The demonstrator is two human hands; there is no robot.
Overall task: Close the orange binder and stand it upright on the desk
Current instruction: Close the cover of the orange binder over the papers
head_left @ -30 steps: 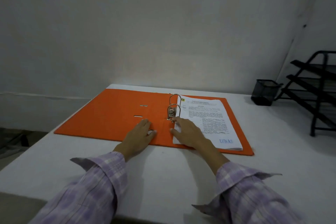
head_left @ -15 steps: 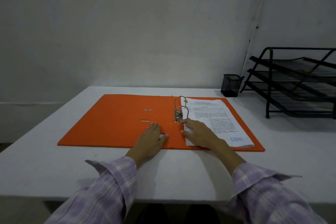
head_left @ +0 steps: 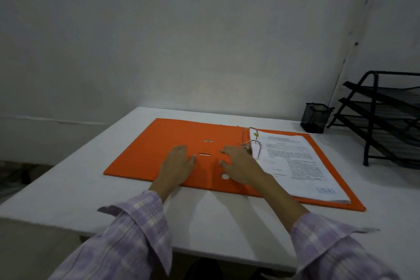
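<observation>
The orange binder [head_left: 163, 145] lies flat and wide open on the white desk [head_left: 68, 193]. Its metal rings [head_left: 251, 141] stand at the spine and hold a stack of printed white pages [head_left: 293, 163] on the right half. My left hand [head_left: 178, 165] rests palm down on the left cover near the spine, fingers spread. My right hand [head_left: 241, 163] lies flat over the spine, just left of the rings and the pages' edge. Neither hand grips anything.
A black mesh pen cup [head_left: 316, 120] stands at the back right of the desk. Beside it is a black tiered wire tray rack [head_left: 384, 118] at the right edge. A white wall runs behind the desk; the desk's left edge drops to the floor.
My right hand has slid left off the pages onto the spine, and my left hand has moved a little farther onto the left cover. The camera view has shifted.
</observation>
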